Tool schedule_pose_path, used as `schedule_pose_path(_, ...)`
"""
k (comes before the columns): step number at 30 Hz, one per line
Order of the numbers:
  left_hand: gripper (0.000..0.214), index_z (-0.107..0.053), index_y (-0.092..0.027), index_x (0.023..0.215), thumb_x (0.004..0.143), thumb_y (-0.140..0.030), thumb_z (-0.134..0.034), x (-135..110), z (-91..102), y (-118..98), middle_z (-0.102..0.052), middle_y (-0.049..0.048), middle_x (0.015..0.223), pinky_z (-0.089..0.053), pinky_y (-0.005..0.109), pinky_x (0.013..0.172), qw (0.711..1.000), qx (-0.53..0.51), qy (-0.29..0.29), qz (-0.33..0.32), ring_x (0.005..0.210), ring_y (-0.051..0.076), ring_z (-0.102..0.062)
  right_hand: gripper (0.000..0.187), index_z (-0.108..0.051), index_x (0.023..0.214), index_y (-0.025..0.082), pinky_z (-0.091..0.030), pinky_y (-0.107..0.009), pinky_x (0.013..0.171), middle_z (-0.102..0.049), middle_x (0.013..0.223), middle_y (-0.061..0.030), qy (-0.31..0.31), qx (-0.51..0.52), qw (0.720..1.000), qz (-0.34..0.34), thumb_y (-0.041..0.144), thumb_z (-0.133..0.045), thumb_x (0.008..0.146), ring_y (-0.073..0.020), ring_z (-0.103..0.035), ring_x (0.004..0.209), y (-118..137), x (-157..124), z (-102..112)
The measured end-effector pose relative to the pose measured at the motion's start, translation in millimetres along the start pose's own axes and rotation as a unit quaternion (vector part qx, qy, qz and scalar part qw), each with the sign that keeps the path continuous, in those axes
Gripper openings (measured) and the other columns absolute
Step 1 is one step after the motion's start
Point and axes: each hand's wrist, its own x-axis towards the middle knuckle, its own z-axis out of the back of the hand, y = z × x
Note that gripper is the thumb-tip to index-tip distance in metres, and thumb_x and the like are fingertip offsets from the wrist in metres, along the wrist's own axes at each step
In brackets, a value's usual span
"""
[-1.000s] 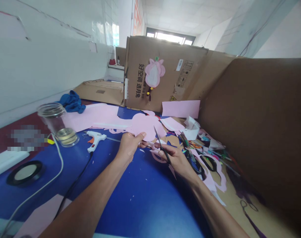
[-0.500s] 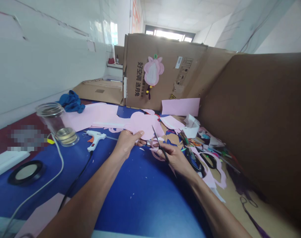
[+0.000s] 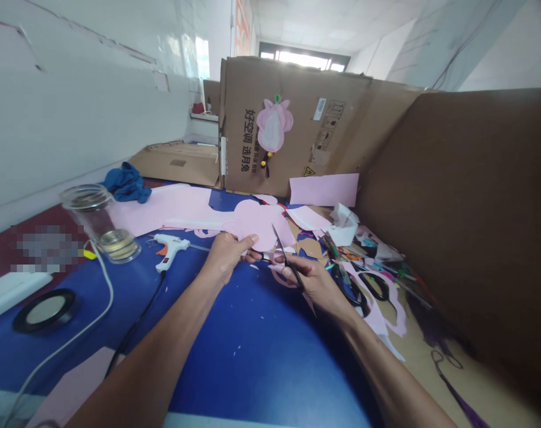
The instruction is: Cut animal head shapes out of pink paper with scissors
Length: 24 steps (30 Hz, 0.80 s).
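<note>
My left hand (image 3: 232,252) pinches the near edge of a pink paper sheet (image 3: 258,224) with a rounded, lobed outline, thumb on top and fingers beneath. Closed around dark-handled scissors (image 3: 283,249), my right hand (image 3: 313,278) is just right of the paper. One blade points up and away, lying over the sheet's right part; the other blade cannot be made out. Pink offcuts lie below and beside my right hand. On the cardboard ahead hangs a pink layered paper ornament (image 3: 274,126) with a green loop on top and a dark tassel with yellow beads.
To the left are a white glue gun (image 3: 171,245), a glass jar (image 3: 92,217), black tape (image 3: 45,310) and a blue cloth (image 3: 126,183). Paper scraps and other scissors (image 3: 351,288) crowd the right. Tall cardboard walls (image 3: 466,226) close off the back and right.
The view has shifted very slightly. Both hands, the pink paper and the scissors keep nearly the same position.
</note>
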Motion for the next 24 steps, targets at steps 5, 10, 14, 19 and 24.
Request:
schedule_pose_path(5, 0.018, -0.075, -0.01, 0.08, 0.074, -0.025, -0.084, 1.4, 3.4, -2.4, -0.073, 0.0088, 0.064, -0.052, 0.023, 0.048, 1.0, 0.011, 0.013, 0.012, 0.054, 0.018, -0.07, 0.038, -0.074, 0.108, 0.018, -0.034, -0.029, 0.067, -0.055, 0.08, -0.0007, 0.004, -0.038, 0.999, 0.01, 0.053, -0.07, 0.094, -0.0157, -0.043, 0.074, 6.8, -0.1, 1.4)
schedule_pose_path(10, 0.013, -0.075, -0.01, 0.078, 0.078, -0.021, -0.08, 2.7, 6.9, -4.1, -0.073, 0.0098, 0.062, -0.051, 0.022, 0.048, 0.999, 0.026, 0.016, 0.022, 0.053, 0.018, -0.07, 0.034, -0.071, 0.099, 0.017, -0.027, -0.029, 0.064, -0.047, 0.075, 0.0021, 0.026, -0.031, 0.999, 0.014, 0.051, -0.067, 0.097, -0.0133, -0.035, 0.069, 10.9, -0.3, 0.5)
schedule_pose_path(14, 0.012, -0.076, -0.01, 0.079, 0.078, -0.021, -0.081, 3.6, 8.0, -3.5, -0.074, 0.0102, 0.064, -0.052, 0.022, 0.048, 0.999, 0.024, 0.019, 0.028, 0.052, 0.017, -0.07, 0.035, -0.073, 0.104, 0.017, -0.029, -0.028, 0.064, -0.049, 0.076, 0.0019, 0.015, -0.052, 0.998, 0.015, 0.051, -0.068, 0.096, -0.0133, -0.037, 0.069, 9.2, -0.8, 2.1)
schedule_pose_path(19, 0.012, -0.077, -0.009, 0.078, 0.078, -0.02, -0.082, 4.7, 8.5, -2.8, -0.073, 0.0111, 0.062, -0.051, 0.022, 0.047, 0.999, 0.016, 0.021, 0.03, 0.051, 0.017, -0.069, 0.039, -0.074, 0.108, 0.016, -0.029, -0.028, 0.064, -0.05, 0.076, 0.0017, 0.03, -0.042, 0.999, 0.013, 0.053, -0.069, 0.096, -0.0133, -0.037, 0.07, 10.1, -1.0, 4.0)
schedule_pose_path(24, 0.012, -0.076, -0.01, 0.077, 0.077, -0.02, -0.083, 5.2, 9.4, -2.4, -0.072, 0.0106, 0.061, -0.05, 0.022, 0.046, 0.999, 0.014, 0.024, 0.03, 0.05, 0.017, -0.068, 0.039, -0.075, 0.103, 0.016, -0.03, -0.027, 0.064, -0.051, 0.074, 0.0022, 0.026, -0.055, 0.998, 0.014, 0.054, -0.069, 0.095, -0.0133, -0.038, 0.068, 6.2, -0.7, 5.0)
